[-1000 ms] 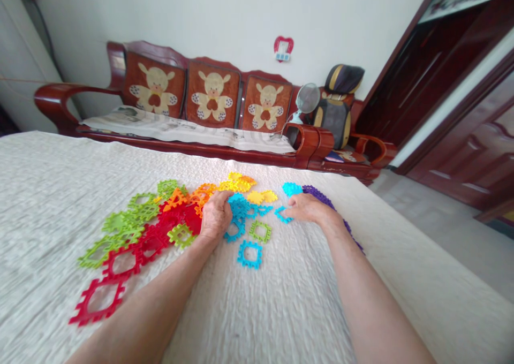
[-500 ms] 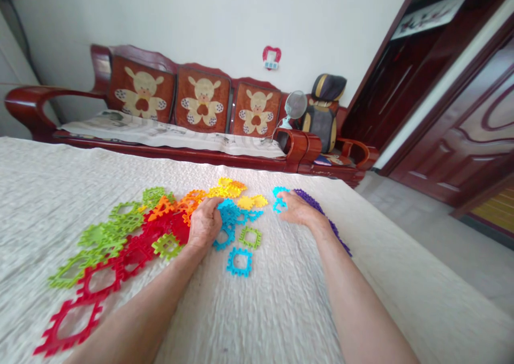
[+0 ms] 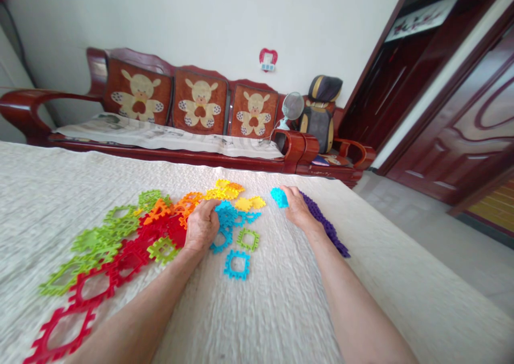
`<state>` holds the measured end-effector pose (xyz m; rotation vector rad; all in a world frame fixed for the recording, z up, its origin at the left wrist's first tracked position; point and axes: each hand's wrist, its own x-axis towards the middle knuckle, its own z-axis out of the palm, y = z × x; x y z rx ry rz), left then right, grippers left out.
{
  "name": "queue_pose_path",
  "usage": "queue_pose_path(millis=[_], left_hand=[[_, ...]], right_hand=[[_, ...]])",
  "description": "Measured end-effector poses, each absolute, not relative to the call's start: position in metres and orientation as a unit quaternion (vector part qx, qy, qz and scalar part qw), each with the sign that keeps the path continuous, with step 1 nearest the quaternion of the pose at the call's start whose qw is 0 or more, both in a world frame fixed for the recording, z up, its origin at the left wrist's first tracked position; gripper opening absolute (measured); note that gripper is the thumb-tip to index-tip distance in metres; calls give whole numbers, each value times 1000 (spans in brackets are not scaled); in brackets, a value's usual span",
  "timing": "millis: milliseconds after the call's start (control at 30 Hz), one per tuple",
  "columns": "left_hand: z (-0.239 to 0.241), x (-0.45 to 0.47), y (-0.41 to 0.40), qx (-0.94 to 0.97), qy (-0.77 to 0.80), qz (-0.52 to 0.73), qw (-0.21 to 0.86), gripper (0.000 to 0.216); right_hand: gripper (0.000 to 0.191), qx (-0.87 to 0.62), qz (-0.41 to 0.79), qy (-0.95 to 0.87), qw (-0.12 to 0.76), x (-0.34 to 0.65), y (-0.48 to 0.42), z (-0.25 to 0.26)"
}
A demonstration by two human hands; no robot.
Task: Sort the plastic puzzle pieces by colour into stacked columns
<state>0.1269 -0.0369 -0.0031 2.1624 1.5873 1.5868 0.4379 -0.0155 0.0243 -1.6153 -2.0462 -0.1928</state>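
Observation:
My right hand (image 3: 299, 209) grips a blue plastic interlocking piece (image 3: 279, 197), held between thumb and fingers beside a long row of purple interlocking pieces (image 3: 325, 222). My left hand (image 3: 203, 226) is closed, its fingers curled at the left edge of a pile of blue pieces (image 3: 228, 214); whatever lies between the fingertips is hidden. Red pieces (image 3: 130, 259) with toothed edges spread out to the left of that hand. In front of the blue pile lie a green square frame (image 3: 248, 240) and a blue square frame (image 3: 236, 265).
Light green pieces (image 3: 90, 241), orange pieces (image 3: 158, 210) and yellow pieces (image 3: 225, 190) lie on the white cloth-covered table (image 3: 277, 300). Beyond its far edge stands a wooden sofa (image 3: 295, 150) with bear cushions (image 3: 201, 104) and a small fan (image 3: 293, 106).
My right hand has turned, and the blue pieces at its fingers now show as one compact block. My left hand stays by the blue pile. The view has shifted slightly.

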Motion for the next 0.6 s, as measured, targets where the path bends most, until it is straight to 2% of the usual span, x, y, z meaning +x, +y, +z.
queue_pose_path(millis=[233, 467, 600], left_hand=[[-3, 127, -37, 693, 509, 510, 15, 34], [-3, 127, -37, 685, 508, 523, 15, 34], [-1, 125, -36, 657, 519, 546, 20, 33]], right_hand=[[73, -593, -76, -755, 269, 442, -14, 16], [67, -695, -47, -667, 264, 431, -17, 20], [59, -647, -97, -687, 315, 410, -22, 33]])
